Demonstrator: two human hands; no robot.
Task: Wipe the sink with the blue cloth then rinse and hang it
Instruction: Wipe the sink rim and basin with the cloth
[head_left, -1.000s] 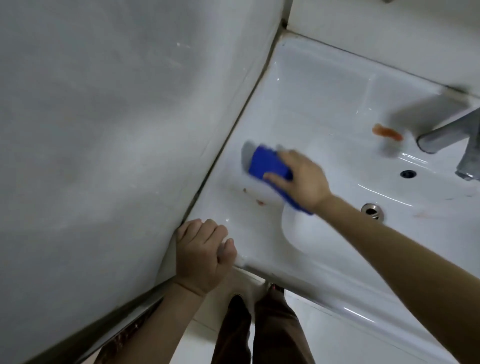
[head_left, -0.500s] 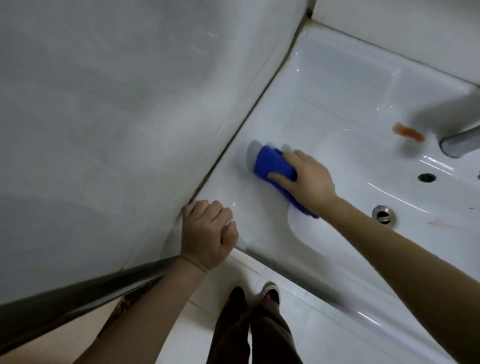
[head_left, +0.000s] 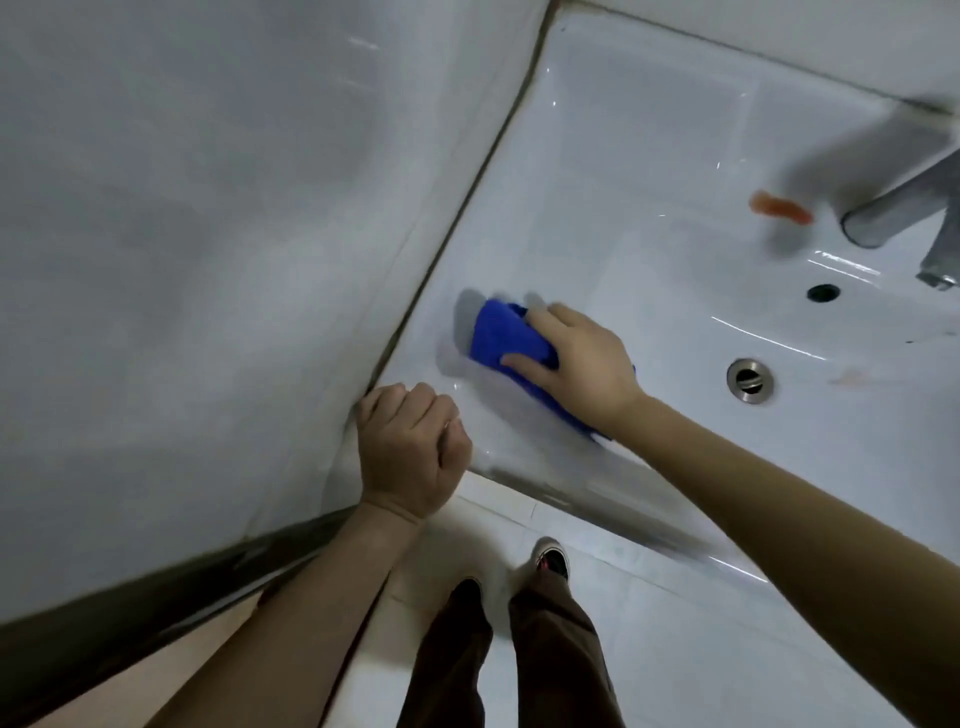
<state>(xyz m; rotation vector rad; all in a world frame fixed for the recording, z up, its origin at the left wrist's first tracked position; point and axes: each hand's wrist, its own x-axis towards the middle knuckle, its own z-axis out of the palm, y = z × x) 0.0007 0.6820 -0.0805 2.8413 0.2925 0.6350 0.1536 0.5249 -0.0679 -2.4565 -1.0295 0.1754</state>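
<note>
Here, two hands, one cloth, one sink. Right hand (head_left: 582, 364) presses down on the blue cloth (head_left: 506, 340), fingers curled over its bunched, soft fabric; cloth lies on the flat left deck of the white glazed sink (head_left: 623, 156), near the wall (head_left: 208, 234). Left hand (head_left: 410, 447) is a closed fist w/ nothing in it, resting at the sink's front-left corner. Basin holds one round metal drain (head_left: 749, 380), one overflow hole (head_left: 823, 292), one orange smear (head_left: 779, 206). One metal faucet (head_left: 883, 215), cylindrical spout.

Blue cloth (head_left: 506, 338) nearer sink's front edge.
</note>
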